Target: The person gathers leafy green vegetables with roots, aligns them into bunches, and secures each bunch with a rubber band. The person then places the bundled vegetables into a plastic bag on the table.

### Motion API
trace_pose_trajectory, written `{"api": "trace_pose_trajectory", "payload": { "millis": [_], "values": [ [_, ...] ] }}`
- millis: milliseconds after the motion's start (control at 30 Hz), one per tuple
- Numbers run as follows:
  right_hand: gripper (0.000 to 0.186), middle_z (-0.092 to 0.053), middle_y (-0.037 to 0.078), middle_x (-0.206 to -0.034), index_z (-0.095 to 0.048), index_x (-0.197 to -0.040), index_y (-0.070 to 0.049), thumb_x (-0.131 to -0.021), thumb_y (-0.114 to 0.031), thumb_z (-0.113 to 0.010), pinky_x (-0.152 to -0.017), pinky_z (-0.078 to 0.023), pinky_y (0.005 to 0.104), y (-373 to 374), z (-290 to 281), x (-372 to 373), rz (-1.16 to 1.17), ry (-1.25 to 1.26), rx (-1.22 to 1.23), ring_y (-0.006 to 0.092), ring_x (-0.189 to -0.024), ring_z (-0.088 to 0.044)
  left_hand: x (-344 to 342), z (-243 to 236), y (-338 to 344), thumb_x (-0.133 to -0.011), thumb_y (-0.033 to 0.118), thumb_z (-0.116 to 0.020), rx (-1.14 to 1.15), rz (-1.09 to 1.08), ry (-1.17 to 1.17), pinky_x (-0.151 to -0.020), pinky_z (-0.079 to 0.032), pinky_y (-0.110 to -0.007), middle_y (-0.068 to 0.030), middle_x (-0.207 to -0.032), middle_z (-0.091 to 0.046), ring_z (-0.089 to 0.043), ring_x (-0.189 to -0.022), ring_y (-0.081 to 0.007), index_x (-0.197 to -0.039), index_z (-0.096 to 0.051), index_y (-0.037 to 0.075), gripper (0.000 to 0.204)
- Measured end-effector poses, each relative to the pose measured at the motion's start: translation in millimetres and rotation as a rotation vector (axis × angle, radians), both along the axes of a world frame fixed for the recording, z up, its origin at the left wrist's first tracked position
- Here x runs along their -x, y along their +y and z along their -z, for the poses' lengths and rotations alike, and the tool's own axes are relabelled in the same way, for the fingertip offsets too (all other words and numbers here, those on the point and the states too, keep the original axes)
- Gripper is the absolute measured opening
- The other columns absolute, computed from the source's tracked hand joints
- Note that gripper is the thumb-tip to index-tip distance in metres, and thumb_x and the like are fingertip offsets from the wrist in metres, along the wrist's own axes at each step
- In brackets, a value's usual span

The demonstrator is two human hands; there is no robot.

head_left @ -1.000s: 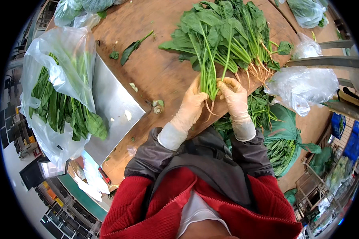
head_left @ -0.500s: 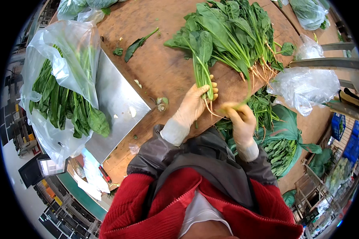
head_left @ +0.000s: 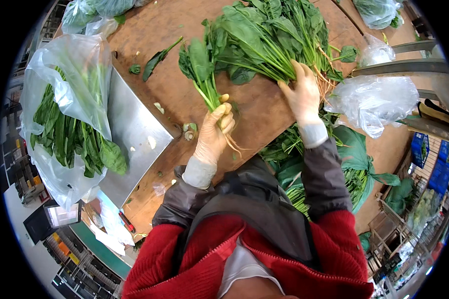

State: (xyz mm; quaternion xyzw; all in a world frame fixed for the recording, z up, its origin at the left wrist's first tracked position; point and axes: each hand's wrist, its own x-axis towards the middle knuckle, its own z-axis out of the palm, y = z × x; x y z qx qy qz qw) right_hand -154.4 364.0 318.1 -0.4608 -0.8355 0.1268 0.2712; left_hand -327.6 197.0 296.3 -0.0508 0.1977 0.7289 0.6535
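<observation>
One cream-gloved left hand (head_left: 214, 133) clamps its grip on a small, orange-rooted green bunch (head_left: 202, 62) left of the large leafy green heap (head_left: 264, 40); the cream-gloved right hand (head_left: 306, 94), now moved onto that heap, fingers apart, shifts work there.

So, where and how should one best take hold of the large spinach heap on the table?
Probably by the stems, just above the thin roots, coming from the near right, where the right hand is: the stems gather there, while the broad leaves fan out toward the far left.
</observation>
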Motion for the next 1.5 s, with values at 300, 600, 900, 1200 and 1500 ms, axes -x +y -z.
{"api": "trace_pose_trajectory", "payload": {
  "millis": [300, 600, 900, 1200, 1500],
  "values": [
    [0.018, -0.059, 0.005, -0.078, -0.062, -0.095, 0.000, -0.081, -0.011, -0.065, -0.066, -0.044, 0.0228, -33, 5, -4, 0.203, 0.495, 0.361, 0.0124, -0.068, -0.054, -12, 0, 12, -0.075, 0.012, -0.052, 0.220, -0.080, -0.132, -0.081, -0.048, -0.035, -0.0152, -0.102, -0.057, -0.057, -0.086, -0.0243, -0.112, -0.048, -0.003, 0.040],
    [0.020, -0.061, 0.004, -0.088, -0.056, -0.104, 0.001, -0.087, -0.009, -0.058, -0.062, -0.043, 0.0172, -72, 14, 4, 0.182, 0.891, 0.901, 0.0066, -0.071, -0.054, -14, 18, -9, -0.075, 0.012, -0.044, 0.129, -0.075, -0.152, -0.060, -0.045, -0.027, -0.0175, -0.102, -0.056, -0.052, -0.071, -0.0188, -0.124, -0.039, -0.004, 0.052],
    [0.018, -0.060, 0.004, -0.085, -0.054, -0.104, -0.001, -0.088, -0.009, -0.056, -0.059, -0.044, 0.0183, -75, 12, 7, 0.179, 0.870, 0.971, 0.0071, -0.066, -0.053, -12, 15, -36, -0.087, 0.045, -0.048, -0.070, 0.023, -0.144, -0.037, -0.029, -0.021, -0.0062, -0.066, -0.047, -0.035, -0.042, -0.0092, -0.111, -0.050, -0.002, 0.053],
    [0.018, -0.057, 0.000, -0.078, -0.055, -0.102, -0.002, -0.088, -0.012, -0.057, -0.054, -0.040, 0.0161, -81, 14, 15, 0.199, 0.781, 0.976, 0.0045, -0.062, -0.050, -11, 6, -52, -0.085, 0.028, -0.048, -0.176, 0.090, -0.067, -0.038, -0.032, -0.023, -0.0109, -0.056, -0.051, -0.038, -0.037, -0.0119, -0.103, -0.054, -0.003, 0.036],
    [0.019, -0.057, -0.001, -0.079, -0.055, -0.103, -0.002, -0.088, -0.013, -0.057, -0.055, -0.040, 0.0162, -84, 9, 16, 0.197, 0.774, 0.965, 0.0044, -0.063, -0.050, -12, -2, -50, -0.078, 0.025, -0.051, -0.211, 0.150, -0.053, -0.043, -0.036, -0.019, -0.0160, -0.069, -0.056, -0.044, -0.044, -0.0115, -0.113, -0.046, -0.012, 0.051]
  ]
}}
